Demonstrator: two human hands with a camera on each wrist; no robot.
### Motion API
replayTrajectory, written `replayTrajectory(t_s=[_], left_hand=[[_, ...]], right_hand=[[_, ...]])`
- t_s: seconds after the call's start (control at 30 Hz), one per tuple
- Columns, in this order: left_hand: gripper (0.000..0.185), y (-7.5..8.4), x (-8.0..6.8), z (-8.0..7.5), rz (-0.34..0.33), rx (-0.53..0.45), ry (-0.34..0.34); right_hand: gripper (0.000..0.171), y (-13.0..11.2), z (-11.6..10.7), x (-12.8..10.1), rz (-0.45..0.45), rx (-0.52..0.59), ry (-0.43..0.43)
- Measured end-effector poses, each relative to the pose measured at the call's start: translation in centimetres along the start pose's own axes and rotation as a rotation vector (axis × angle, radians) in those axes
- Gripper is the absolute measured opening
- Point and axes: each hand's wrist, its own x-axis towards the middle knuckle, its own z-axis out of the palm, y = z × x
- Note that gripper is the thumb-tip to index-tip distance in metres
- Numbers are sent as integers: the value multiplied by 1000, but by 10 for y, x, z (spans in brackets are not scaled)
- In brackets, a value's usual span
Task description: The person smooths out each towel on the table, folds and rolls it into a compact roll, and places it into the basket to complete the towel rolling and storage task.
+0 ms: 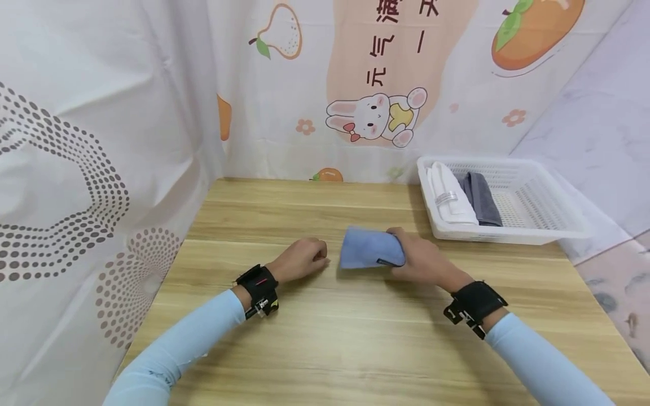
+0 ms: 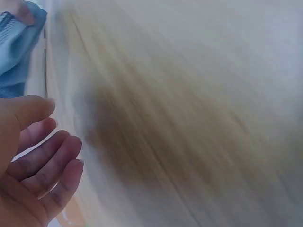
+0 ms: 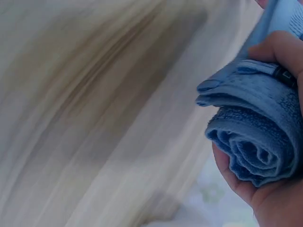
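A blue towel [image 1: 369, 248], partly rolled with a loose flap toward the left, is held above the table by my right hand [image 1: 422, 258]. In the right wrist view the spiral end of the roll [image 3: 258, 153] faces the camera, and the thumb [image 3: 279, 49] lies over it near a small dark label. My left hand [image 1: 301, 259] is just left of the towel, apart from it. Its fingers [image 2: 49, 165] are loosely curled with nothing in them, as the left wrist view shows.
A white plastic basket [image 1: 508, 234] stands at the back right of the wooden table [image 1: 355, 338]. Inside lie a rolled white towel [image 1: 451, 194] and a dark grey towel [image 1: 481, 200]. A printed curtain [image 1: 284, 113] hangs behind the table and along its left side.
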Motion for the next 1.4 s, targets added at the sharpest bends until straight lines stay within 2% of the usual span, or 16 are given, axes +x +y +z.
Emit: replayTrajectory(t_s=[0.07, 0.17, 0.3, 0.4, 0.5, 0.6, 0.73, 0.8, 0.87, 1.0, 1.07, 1.23, 1.4], left_hand=[[8, 4, 5, 4, 25, 19, 15], [4, 14, 14, 14, 78, 37, -1], [6, 33, 31, 28, 163, 77, -26], [12, 53, 51, 38, 235, 124, 1], [20, 74, 76, 52, 279, 163, 59], [23, 96, 101, 63, 303, 189, 166], [20, 125, 134, 66, 361, 205, 339], [21, 137, 149, 65, 390, 246, 391], [24, 146, 162, 65, 395, 328, 407], [21, 150, 176, 68, 375, 504, 393], [22, 148, 179, 70, 365, 545, 397], [26, 144, 187, 76, 390, 524, 441], [21, 148, 196, 77, 421, 536, 465]], right_hand=[[90, 4, -10, -7, 16, 23, 70], [87, 9, -21, -16, 17, 45, 143], [89, 12, -33, -26, 73, 54, 169], [90, 14, -44, -35, 141, 41, 191], [88, 16, -60, -43, 198, 38, 234], [87, 17, -78, -47, 237, 51, 301], [85, 20, -95, -52, 281, 68, 392], [85, 22, -99, -55, 306, 74, 424], [85, 24, -102, -58, 328, 86, 434], [87, 26, -101, -60, 352, 104, 400], [88, 26, -100, -60, 351, 103, 384], [85, 28, -101, -61, 335, 87, 409], [85, 30, -106, -62, 343, 88, 413]])
